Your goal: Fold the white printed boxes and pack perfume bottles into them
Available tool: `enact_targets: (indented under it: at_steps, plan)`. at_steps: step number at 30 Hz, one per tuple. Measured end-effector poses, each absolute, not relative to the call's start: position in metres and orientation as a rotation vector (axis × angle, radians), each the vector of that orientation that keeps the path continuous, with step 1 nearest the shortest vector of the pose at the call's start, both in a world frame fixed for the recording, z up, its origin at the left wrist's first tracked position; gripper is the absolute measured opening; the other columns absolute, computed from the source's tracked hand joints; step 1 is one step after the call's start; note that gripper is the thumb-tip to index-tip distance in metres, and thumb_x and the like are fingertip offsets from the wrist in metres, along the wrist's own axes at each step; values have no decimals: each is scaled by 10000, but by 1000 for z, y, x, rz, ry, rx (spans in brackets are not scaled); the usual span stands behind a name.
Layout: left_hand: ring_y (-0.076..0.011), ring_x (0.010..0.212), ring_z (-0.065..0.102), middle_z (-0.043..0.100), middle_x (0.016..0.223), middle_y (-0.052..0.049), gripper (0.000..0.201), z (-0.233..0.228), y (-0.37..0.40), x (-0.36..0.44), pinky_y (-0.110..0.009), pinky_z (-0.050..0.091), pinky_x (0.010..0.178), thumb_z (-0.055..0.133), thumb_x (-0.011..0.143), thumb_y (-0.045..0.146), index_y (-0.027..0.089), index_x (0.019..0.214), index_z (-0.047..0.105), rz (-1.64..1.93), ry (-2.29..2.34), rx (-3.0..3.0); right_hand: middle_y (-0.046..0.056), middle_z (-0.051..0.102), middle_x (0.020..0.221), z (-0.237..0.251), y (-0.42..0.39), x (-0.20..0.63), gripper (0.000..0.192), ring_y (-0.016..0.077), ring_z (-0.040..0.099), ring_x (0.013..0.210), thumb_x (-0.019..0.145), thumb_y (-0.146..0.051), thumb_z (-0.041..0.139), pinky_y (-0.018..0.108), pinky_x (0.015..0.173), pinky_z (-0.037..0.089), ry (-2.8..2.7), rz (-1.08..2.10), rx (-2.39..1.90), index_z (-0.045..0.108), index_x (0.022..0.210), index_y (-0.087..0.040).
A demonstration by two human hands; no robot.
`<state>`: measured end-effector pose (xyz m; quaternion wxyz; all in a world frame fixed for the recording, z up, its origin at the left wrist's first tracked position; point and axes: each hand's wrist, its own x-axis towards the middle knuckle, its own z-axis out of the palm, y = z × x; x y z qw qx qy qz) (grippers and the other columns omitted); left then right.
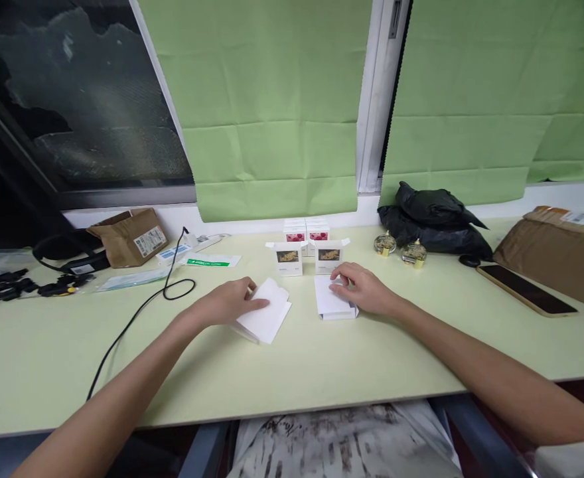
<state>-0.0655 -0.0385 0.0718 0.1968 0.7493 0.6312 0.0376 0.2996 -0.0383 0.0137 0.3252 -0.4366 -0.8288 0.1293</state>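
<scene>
My left hand (227, 302) lies just left of centre frame, fingers curled loosely down with the tips pressing the near edge of a flat white carton (265, 317); it rests on the card rather than gripping it, and I cannot tell whether the thumb is tucked under. My right hand (364, 287) sits right of centre, fingers bent and spread over the top of a second white carton (332, 304), which looks partly folded up, its low side wall showing at the bottom right; again it is a pressing touch, not a closed grasp. Both cartons lie on the pale green table (322, 372), near each other but apart. Just above them in the frame stand two open boxes (306, 255) with flaps up, and behind those two pink-printed boxes (306, 232) against the wall. To the right of these are two small jars (399, 248), a black bag (431, 216), a phone (525, 289) and a brown parcel (555, 249); at left, a black cable (143, 305) and a torn brown package (131, 236). I judge the step in hand to be folding these flats into boxes like the standing ones. The next move, as I read it, calls for pinching a panel edge and lifting it along its crease while the other hand holds the base down.
</scene>
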Motion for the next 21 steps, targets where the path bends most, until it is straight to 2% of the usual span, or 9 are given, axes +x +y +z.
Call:
enact_targets:
  at_steps: [2,4,8,11,14,18,21]
  plan:
    - [-320,1013,711,731,1274,-148,737,73,-32,-52,-322,475,716,646,772,797,206,1209,696,172,1680,2050,56,627,996,13,-39,300,248,253,585,1023,1005,-443,622,382,918,470,-2249,309,-1061,702,1156,-263]
    - [-301,968,711,740,1255,-135,734,72,-26,-43,-311,466,698,678,762,789,194,1191,718,256,1566,2000,78,619,1060,12,-38,300,260,275,557,1084,1021,-452,602,421,968,469,-2292,309,-1038,717,1171,-273]
    - [-283,971,695,766,1174,-119,667,58,-24,-31,-311,468,727,693,816,734,154,1140,753,431,1314,1864,92,622,1076,13,-37,301,271,284,540,1075,1036,-459,585,452,977,464,-2288,310,-1041,734,1154,-267]
    - [-293,1047,696,757,1232,-123,632,43,-29,-24,-339,514,812,709,850,686,152,1188,739,612,1181,1720,85,641,1056,15,-38,302,286,278,548,1046,1039,-485,577,461,978,452,-2262,345,-1018,713,1159,-264]
    - [-300,1138,689,731,1302,-129,610,30,-35,-15,-378,549,907,725,875,642,173,1264,693,770,1056,1605,68,650,1080,18,-44,299,399,268,556,1027,1003,-542,626,439,946,459,-2185,465,-1011,592,1295,-272]
    - [-296,1101,717,746,1244,-137,601,21,-43,-6,-383,583,869,755,869,627,174,1250,650,844,997,1554,63,630,1122,20,-57,291,696,245,554,975,924,-539,740,406,918,469,-2118,577,-911,374,1464,-296]
    - [-300,1078,728,754,1217,-135,600,18,-48,-1,-386,589,850,770,865,615,175,1250,635,880,977,1564,67,614,1150,22,-65,284,618,241,555,969,960,-477,704,400,904,472,-2141,567,-862,387,1466,-318]
